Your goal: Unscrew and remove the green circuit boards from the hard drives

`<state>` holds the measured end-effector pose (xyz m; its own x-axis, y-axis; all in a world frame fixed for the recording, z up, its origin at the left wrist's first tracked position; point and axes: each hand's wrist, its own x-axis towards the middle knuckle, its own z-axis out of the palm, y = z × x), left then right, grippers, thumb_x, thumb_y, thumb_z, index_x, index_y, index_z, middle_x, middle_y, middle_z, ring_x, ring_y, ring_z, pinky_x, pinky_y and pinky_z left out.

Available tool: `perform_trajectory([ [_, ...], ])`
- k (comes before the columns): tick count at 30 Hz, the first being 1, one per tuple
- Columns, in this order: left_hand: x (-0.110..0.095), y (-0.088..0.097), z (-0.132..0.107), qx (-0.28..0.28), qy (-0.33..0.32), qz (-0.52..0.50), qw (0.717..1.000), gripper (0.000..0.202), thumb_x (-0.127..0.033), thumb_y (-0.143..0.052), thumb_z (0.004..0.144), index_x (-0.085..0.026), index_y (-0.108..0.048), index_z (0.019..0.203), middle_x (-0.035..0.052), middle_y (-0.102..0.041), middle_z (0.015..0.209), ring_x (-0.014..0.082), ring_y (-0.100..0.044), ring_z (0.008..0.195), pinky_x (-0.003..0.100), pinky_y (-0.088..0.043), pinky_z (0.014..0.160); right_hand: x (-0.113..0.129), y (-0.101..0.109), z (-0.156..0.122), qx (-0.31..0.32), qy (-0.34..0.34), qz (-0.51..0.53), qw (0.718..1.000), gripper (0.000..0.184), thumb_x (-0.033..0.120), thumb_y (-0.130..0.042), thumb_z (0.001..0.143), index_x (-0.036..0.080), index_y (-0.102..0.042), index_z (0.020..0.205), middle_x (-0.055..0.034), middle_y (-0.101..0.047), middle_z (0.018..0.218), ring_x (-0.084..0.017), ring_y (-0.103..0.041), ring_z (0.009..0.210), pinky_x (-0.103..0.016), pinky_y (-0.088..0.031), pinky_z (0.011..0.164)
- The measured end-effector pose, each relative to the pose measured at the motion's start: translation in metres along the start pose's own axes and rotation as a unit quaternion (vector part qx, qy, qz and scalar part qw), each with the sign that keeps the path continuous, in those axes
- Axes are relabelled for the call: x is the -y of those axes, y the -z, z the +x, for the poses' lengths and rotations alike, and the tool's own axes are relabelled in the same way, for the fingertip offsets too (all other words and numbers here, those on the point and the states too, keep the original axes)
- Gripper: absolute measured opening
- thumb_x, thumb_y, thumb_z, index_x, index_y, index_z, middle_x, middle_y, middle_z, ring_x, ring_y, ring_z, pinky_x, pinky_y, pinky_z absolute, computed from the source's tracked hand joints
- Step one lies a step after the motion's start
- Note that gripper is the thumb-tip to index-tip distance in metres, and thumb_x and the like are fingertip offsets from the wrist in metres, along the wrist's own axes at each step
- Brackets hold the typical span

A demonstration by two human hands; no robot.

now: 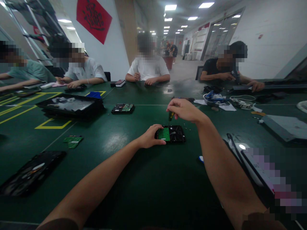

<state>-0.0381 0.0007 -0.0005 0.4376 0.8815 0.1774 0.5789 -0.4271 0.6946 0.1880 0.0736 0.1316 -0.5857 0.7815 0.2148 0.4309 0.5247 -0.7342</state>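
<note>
A black hard drive (174,133) with a green circuit board on its left half lies on the dark green table (134,179) in front of me. My left hand (151,136) grips the drive's left end, fingers curled over the green board. My right hand (184,109) is closed around a small screwdriver (170,116) with a yellow-green handle, held upright with its tip down on the drive's upper edge. Tiny screws (187,126) lie scattered just right of the drive.
A second hard drive (123,108) lies further back. A black tray (69,105) stands at the left, loose green boards (73,141) and a black case (30,174) nearer me. Cables and tools (223,99) clutter the right. Several people sit around the table's far side.
</note>
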Motion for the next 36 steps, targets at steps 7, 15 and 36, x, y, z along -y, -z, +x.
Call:
perform_trajectory([
  [7, 0.0002, -0.0009, 0.0010, -0.005, 0.001, 0.000, 1.000, 0.082, -0.055, -0.084, 0.071, -0.025, -0.053, 0.140, 0.0142, -0.049, 0.149, 0.0356, -0.046, 0.139, 0.055, -0.037, 0.117, 0.0010, -0.0023, -0.0012, 0.052, -0.006, 0.080, 0.995, 0.030, 0.039, -0.053, 0.098, 0.020, -0.069, 0.115, -0.0049, -0.070, 0.077, -0.017, -0.066, 0.067, -0.032, -0.055, 0.063],
  [15, 0.0014, -0.0002, 0.0003, -0.003, -0.005, 0.000, 1.000, 0.082, -0.058, -0.082, 0.073, -0.022, -0.052, 0.141, 0.0155, -0.047, 0.150, 0.0348, -0.045, 0.139, 0.052, -0.038, 0.117, -0.0013, 0.0009, -0.0008, -0.006, 0.003, -0.013, 1.000, 0.019, 0.039, -0.065, 0.090, 0.020, -0.067, 0.091, -0.0059, -0.073, 0.091, -0.013, -0.062, 0.061, -0.031, -0.049, 0.059],
  [36, 0.0036, -0.0018, 0.0000, -0.003, -0.004, 0.011, 1.000, 0.082, -0.057, -0.083, 0.074, -0.023, -0.050, 0.141, 0.0149, -0.045, 0.152, 0.0344, -0.042, 0.142, 0.053, -0.035, 0.120, -0.0027, -0.0041, 0.0006, 0.020, -0.008, 0.079, 0.997, 0.024, 0.042, -0.057, 0.098, 0.020, -0.066, 0.097, -0.0067, -0.072, 0.084, -0.015, -0.064, 0.059, -0.030, -0.051, 0.054],
])
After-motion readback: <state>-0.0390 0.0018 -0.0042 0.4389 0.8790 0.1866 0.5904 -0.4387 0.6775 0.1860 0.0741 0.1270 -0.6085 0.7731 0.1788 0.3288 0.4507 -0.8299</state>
